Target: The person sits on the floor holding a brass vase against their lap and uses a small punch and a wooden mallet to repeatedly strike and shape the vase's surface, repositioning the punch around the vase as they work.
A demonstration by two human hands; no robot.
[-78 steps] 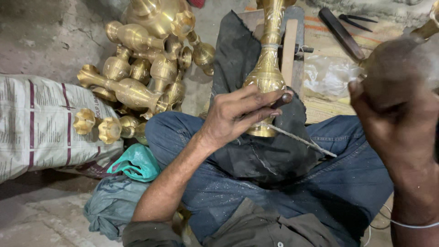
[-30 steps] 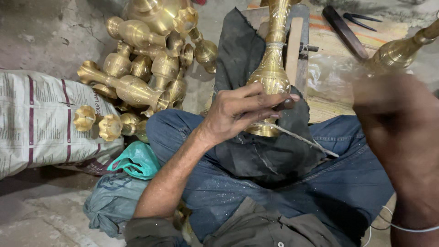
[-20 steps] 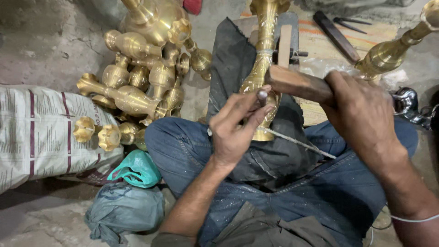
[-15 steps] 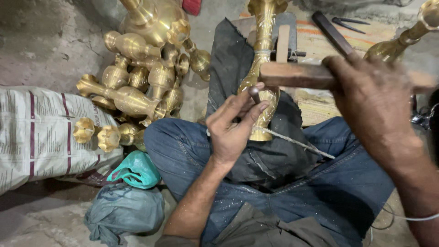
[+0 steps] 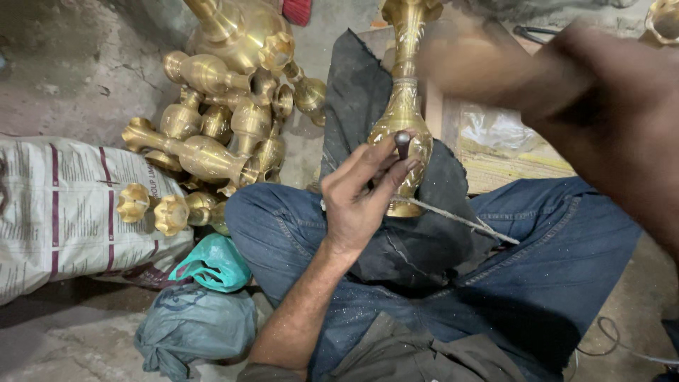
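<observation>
Brass vase (image 5: 404,120) stands on a dark cloth (image 5: 417,240) across the seated person's lap, a small punch held against its belly.

Left hand (image 5: 361,194) pinches the slim dark punch (image 5: 402,145) between thumb and fingertips, its tip set on the vase's rounded body. Right hand (image 5: 566,78) is raised above and to the right of the vase, blurred; its grip cannot be made out. Left of the vase, a heap of like brass vases (image 5: 226,120) lies on the floor beside a printed white sack (image 5: 64,212). Judging by the pose, the step in hand is chasing or marking the surface; the next move calls for a steady punch and a true blow on its head.
</observation>
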